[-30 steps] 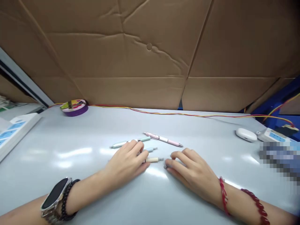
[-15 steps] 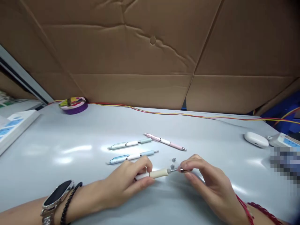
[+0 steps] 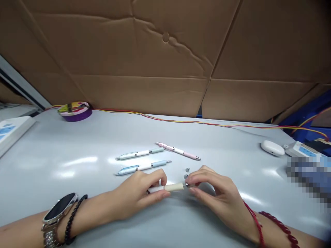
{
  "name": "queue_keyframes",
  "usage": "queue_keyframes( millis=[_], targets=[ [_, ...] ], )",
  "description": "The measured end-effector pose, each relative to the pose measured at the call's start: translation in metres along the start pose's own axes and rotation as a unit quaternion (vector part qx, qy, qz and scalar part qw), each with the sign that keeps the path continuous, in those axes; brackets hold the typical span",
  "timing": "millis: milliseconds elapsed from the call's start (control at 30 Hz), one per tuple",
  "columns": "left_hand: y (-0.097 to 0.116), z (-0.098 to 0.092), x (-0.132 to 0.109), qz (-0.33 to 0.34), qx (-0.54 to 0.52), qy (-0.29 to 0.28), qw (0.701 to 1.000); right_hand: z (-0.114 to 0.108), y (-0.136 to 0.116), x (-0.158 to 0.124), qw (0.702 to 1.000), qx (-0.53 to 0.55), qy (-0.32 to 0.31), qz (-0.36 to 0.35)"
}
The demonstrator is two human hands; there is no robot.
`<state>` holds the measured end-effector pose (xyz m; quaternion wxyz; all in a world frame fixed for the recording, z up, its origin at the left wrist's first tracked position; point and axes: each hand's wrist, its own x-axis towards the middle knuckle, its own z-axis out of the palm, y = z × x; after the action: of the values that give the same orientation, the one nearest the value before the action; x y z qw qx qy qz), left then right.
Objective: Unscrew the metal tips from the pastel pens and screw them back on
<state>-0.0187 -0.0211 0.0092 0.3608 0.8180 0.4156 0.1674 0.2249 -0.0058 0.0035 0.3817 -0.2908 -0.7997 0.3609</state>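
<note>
My left hand (image 3: 141, 196) is closed around the white barrel of a cream-gripped pen (image 3: 174, 187), which points to the right. At the pen's front end, my right hand (image 3: 216, 193) pinches a small metal pen tip (image 3: 187, 185) that meets the end of the barrel; my fingers partly hide it. Two more grey pen tips lie just beyond: one tip (image 3: 187, 169) in the open, the other tip (image 3: 186, 176) beside my right fingertips. Further back rest a blue pen (image 3: 144, 166), a pale green pen (image 3: 141, 153) and a pink pen (image 3: 178, 150).
A purple round tin (image 3: 77, 112) stands at the back left, near a white power strip (image 3: 15, 132). Red and yellow wires (image 3: 165, 120) run along the back edge, below a cardboard wall (image 3: 144, 93). At right are a white earbud case (image 3: 272, 148) and another power strip (image 3: 301, 150).
My right hand has moved left, bringing the metal tip over the exposed refill and spring to the barrel's end. My left hand keeps its hold. The whole view has shifted slightly.
</note>
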Motion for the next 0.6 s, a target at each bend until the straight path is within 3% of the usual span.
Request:
queue_keyframes(
  millis=[233, 367, 600],
  targets=[
    [0.0015, -0.0016, 0.0042, 0.005, -0.008, 0.008, 1.000, -0.0002, 0.0013, -0.0003, 0.999, -0.036, -0.008, -0.010],
    [0.0034, -0.0030, 0.0060, -0.013, -0.037, -0.003, 0.999, 0.0002, 0.0029, 0.0012, 0.994, -0.093, 0.002, -0.063],
    [0.0047, -0.0031, 0.0068, -0.023, -0.052, -0.023, 0.998, 0.0037, 0.0021, 0.0071, 0.946, -0.286, 0.008, -0.152]
  ],
)
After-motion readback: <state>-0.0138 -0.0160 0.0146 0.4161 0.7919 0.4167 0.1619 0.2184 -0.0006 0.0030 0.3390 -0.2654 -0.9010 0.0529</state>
